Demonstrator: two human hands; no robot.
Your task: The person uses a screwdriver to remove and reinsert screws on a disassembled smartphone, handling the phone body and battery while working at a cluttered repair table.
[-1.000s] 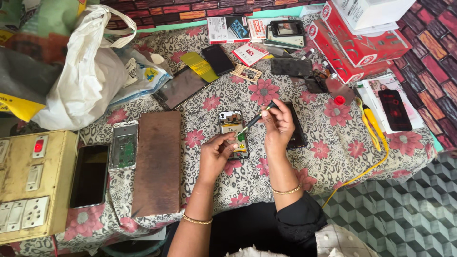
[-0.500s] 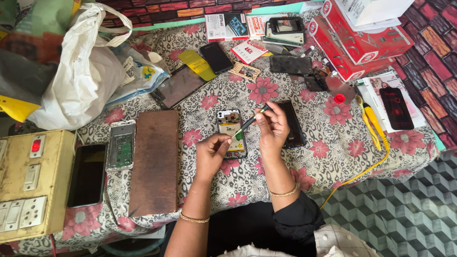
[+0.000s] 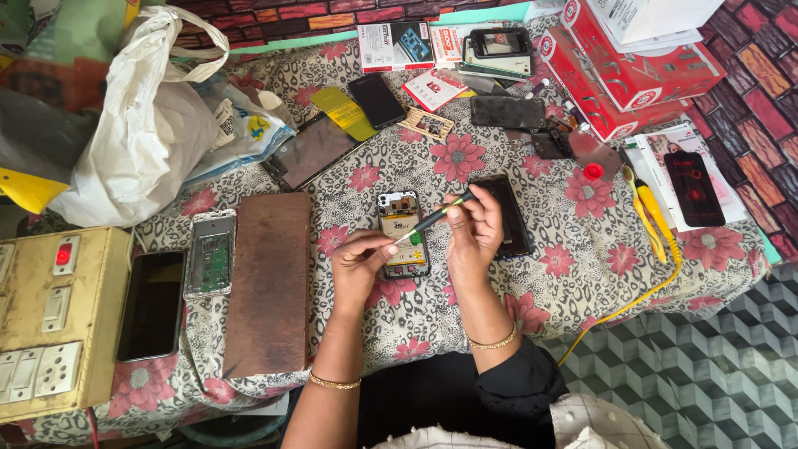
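An opened phone (image 3: 402, 233) lies back-up on the flowered cloth, its battery and board showing. My right hand (image 3: 475, 234) grips a thin dark screwdriver (image 3: 434, 218) that slants down to the left over the phone. My left hand (image 3: 362, 264) pinches at the screwdriver's tip, fingertips touching the phone's left side. A black phone panel (image 3: 509, 214) lies just right of my right hand, partly hidden by it.
A brown wooden board (image 3: 270, 283), a bare phone frame (image 3: 209, 254) and a dark phone (image 3: 152, 304) lie to the left beside a yellow switch box (image 3: 51, 320). A white bag (image 3: 141, 125) sits far left. Red boxes (image 3: 632, 71), phone parts and a yellow cable (image 3: 657, 229) crowd the right.
My hands stay over the opened phone. My left fingertips have closed in on the screwdriver's tip, and the tool tilts slightly lower.
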